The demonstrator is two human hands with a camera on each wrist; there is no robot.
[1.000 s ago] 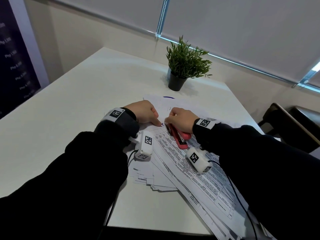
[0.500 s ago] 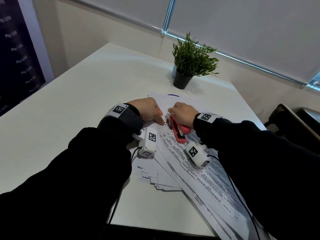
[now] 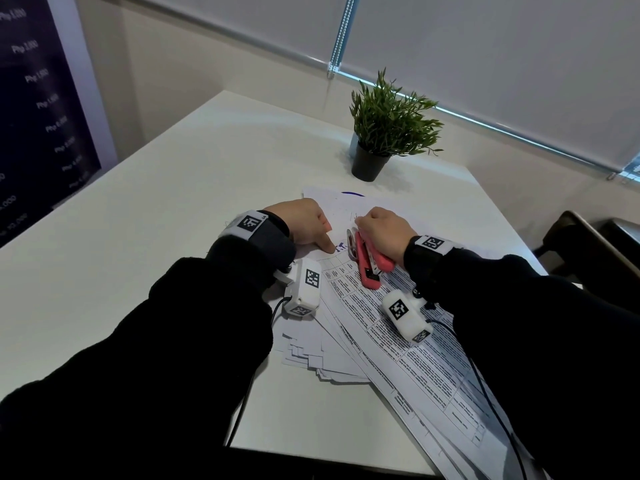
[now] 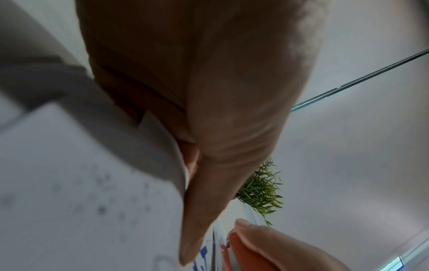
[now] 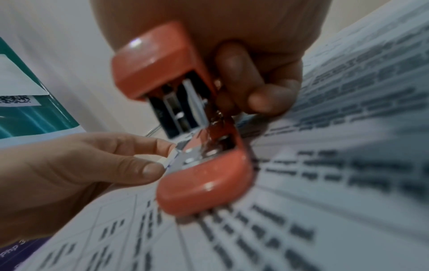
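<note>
A red stapler [image 3: 368, 268] lies over the top corner of a stack of printed sheets [image 3: 398, 344] on the white table [image 3: 156, 216]. My right hand [image 3: 381, 228] grips it, fingers [image 5: 257, 95] curled round its upper arm [image 5: 157, 60]; its base [image 5: 209, 181] rests on the paper. The stapler's jaws stand apart. My left hand [image 3: 323, 240] sits just left of it. In the right wrist view its thumb and forefinger [image 5: 150, 170] pinch the corner of a sheet [image 5: 171, 159] at the stapler's mouth.
A small green plant in a black pot [image 3: 369, 164] stands behind the papers near the table's far edge. More loose sheets [image 3: 311, 355] fan out under the stack toward me. A dark chair [image 3: 588, 251] is at the right, a dark poster [image 3: 31, 116] on the left.
Both hands stay together at the sheet's corner with the stapler in place. Only the head view has shifted slightly.
</note>
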